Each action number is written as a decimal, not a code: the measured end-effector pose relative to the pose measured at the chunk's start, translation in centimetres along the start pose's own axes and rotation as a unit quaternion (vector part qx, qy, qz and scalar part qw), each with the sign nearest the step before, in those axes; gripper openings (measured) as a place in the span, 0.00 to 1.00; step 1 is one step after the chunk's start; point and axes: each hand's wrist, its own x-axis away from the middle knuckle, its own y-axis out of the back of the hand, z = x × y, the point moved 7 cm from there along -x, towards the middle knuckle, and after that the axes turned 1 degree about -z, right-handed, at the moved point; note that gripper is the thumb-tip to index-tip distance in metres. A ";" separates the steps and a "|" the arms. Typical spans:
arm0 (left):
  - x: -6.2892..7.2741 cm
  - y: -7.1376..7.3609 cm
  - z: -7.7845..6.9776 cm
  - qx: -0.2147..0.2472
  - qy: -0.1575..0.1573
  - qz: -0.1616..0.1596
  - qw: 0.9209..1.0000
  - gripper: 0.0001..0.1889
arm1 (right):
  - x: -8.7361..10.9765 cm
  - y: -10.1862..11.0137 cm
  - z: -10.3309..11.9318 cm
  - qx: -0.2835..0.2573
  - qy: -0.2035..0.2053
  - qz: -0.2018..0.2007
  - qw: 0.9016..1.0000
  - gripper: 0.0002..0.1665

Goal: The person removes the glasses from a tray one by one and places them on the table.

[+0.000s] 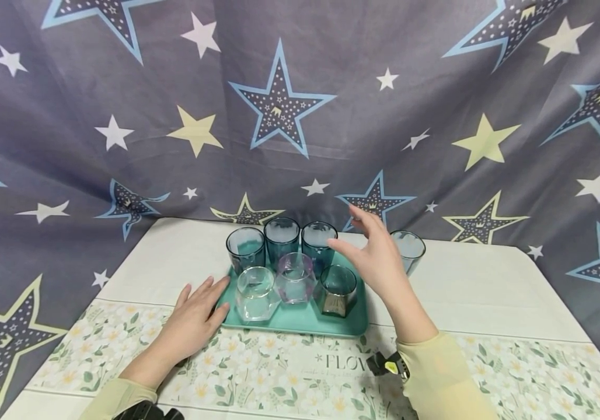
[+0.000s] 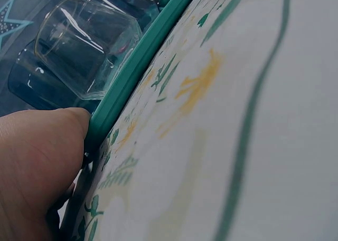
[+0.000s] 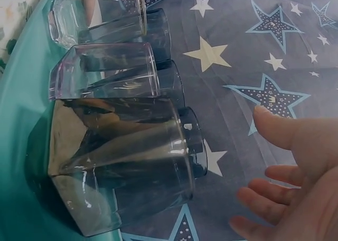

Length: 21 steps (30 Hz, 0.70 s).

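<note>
A green tray (image 1: 295, 326) holds two rows of glasses. Three blue glasses (image 1: 246, 249) stand at the back; in front are a clear glass (image 1: 255, 294), a pinkish glass (image 1: 296, 279) and a smoky grey glass (image 1: 338, 291). Against the tray's left edge rests my left hand (image 1: 195, 318), fingers extended, its thumb (image 2: 68, 125) at the rim in the left wrist view. Above the tray's right side, my right hand (image 1: 376, 256) is raised with thumb and fingers spread, holding nothing. Beyond it, off the tray, stands another bluish glass (image 1: 409, 248), partly hidden by that hand.
The table wears a white cover with a printed flower band (image 1: 289, 373) along the front. A grey star-patterned curtain (image 1: 331, 163) hangs right behind the table and along both sides. The back glasses stand near the curtain.
</note>
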 end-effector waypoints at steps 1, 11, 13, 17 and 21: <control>0.0 0.0 0.0 0.000 0.001 0.000 1.000 0.32 | 0.0 0.0 -0.1 0.001 -0.001 0.001 1.000 0.52; -0.1 -0.2 0.3 -0.002 0.004 -0.004 1.000 0.31 | 0.2 -0.7 -0.2 0.023 0.002 0.013 1.000 0.50; 0.0 -0.2 0.3 -0.001 0.005 -0.003 1.000 0.32 | 0.3 -0.7 -0.2 0.025 0.003 0.013 1.000 0.50; 0.0 -0.2 0.3 -0.002 0.008 0.000 1.000 0.32 | 0.3 -0.7 -0.1 0.025 0.004 0.010 1.000 0.49; -0.1 -0.2 0.3 -0.002 0.006 -0.001 1.000 0.32 | 0.3 -0.8 -0.1 0.027 0.003 0.008 1.000 0.49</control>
